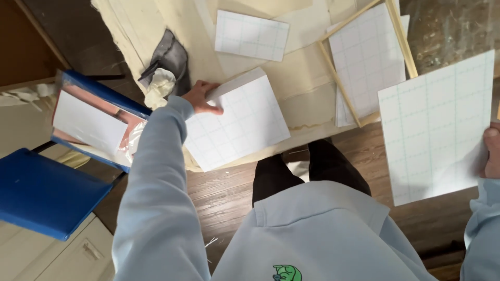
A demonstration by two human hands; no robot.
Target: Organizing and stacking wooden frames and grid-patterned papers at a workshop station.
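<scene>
Dark wooden floor [229, 195] lies under the person, and a counter [307, 112] covered with cream paper stands in front. On the counter lies a white gridded board [239, 122], tilted, with one corner over the near edge. The left hand [202, 97] rests on the upper left corner of this board; the thumb lies on top and the fingers curl around the edge, so the grip is closed on the board. The right hand [491, 152] is at the right border of the view, and only part of it shows. Its grip is closed on the edge of a second gridded board [437, 127], which is held in the air above the floor, well apart from the first one. Farther back on the counter are a smaller gridded sheet [251, 35] and a wooden frame [401, 31] over more gridded sheets. At the left stands a blue chair [41, 192], and a dark cloth [172, 54] lies near the left hand.
</scene>
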